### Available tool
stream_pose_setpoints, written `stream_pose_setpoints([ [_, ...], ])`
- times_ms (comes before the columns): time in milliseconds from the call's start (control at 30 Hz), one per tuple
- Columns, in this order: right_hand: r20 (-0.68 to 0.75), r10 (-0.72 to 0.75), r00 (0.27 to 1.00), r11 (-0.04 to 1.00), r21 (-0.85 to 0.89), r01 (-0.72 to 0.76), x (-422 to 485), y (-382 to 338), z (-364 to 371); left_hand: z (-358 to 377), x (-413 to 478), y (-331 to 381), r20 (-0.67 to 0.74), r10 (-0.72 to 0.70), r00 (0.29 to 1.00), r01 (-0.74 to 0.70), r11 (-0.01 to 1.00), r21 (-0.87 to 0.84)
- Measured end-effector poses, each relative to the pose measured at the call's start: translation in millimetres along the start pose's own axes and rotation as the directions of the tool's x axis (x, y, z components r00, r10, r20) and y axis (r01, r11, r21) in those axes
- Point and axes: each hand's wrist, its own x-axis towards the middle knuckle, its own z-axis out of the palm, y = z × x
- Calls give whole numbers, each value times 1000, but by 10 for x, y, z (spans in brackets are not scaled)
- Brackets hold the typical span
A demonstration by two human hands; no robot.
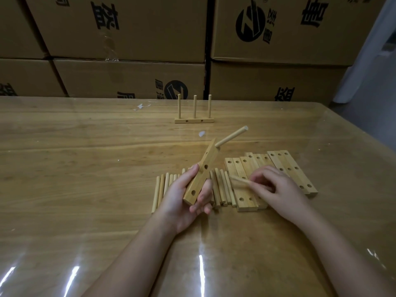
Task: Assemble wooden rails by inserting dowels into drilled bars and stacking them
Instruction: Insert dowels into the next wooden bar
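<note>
Table: we work at a wooden table under a glossy clear cover that throws streaks of light along our near edge.
Room: stacked cardboard boxes with black printed marks stand close behind the table's far edge; a pale surface shows at the far right, and we cannot tell what it is.
Scraps: two small white scraps lie on the cover, towards the far side.
Left hand: our left hand curls its fingers round the near end of a drilled bar, which is lifted off the table and tilts up and away from us.
Inserted dowel: one inserted dowel sits in the bar's far hole and sticks out to the right.
Right hand: our right hand pinches a blurred dowel at its fingertips, above the loose bars.
Loose dowels: the loose dowels lie side by side in a row below the left hand.
Loose bars: the loose bars lie flat, just right of that row.
Finished rail: the finished rail stands well beyond, three dowels upright in it.
</note>
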Motion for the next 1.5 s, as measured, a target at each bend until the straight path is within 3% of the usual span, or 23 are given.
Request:
stream_pose_setpoints([
  [100, -155, 96, 983, 925, 378, -31, -27, -151, 59, -23, -1, -15, 22, -4, 1000, 4, 1000, -4],
  [333, -154, 36, 987, 860, 508, 48, -94, -343, 194, -47, 14, -24, 66, -4, 998, 5, 1000, -5],
  [633, -129, 7, 992, 883, 466, 54, -109, -356, 244, -38, 28, -59, 109, -51, 993, 44, 997, 69],
  [900, -309, -119, 944, 944, 260, 204, -102, -364, 213, 3, 18, -85, 92, -89, 992, 69, 978, 198],
  [1100, -405, -157, 901, 959, 154, 237, -86, -347, 176, -6, -7, -50, 61, -167, 984, 149, 962, 230],
  [1500, -489, -281, 826, 956, -67, 286, -73, -336, 127, 48, -36, -64, 27, -93, 995, 78, 938, 339],
])
